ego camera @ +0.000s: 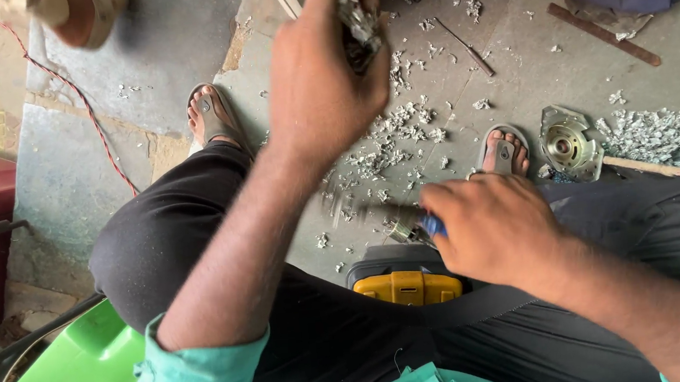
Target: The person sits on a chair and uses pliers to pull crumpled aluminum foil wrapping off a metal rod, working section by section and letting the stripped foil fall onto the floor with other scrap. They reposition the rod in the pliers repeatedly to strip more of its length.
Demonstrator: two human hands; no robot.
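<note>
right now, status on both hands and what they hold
Left hand shut on grey metal part, raised. Right hand shut on blue-handled tool, blurred. Metal scraps on floor.

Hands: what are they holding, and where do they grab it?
The left hand grips a grey metal piece around its middle. The right hand grips a tool by its blue handle; the tool is too blurred to tell.

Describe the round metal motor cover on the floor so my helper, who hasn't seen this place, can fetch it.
Start at the sandalled right foot on the grey concrete floor. Just right of it lies the metal motor cover, beside a heap of metal shavings. It alone has concentric rings around a central hub.
</note>
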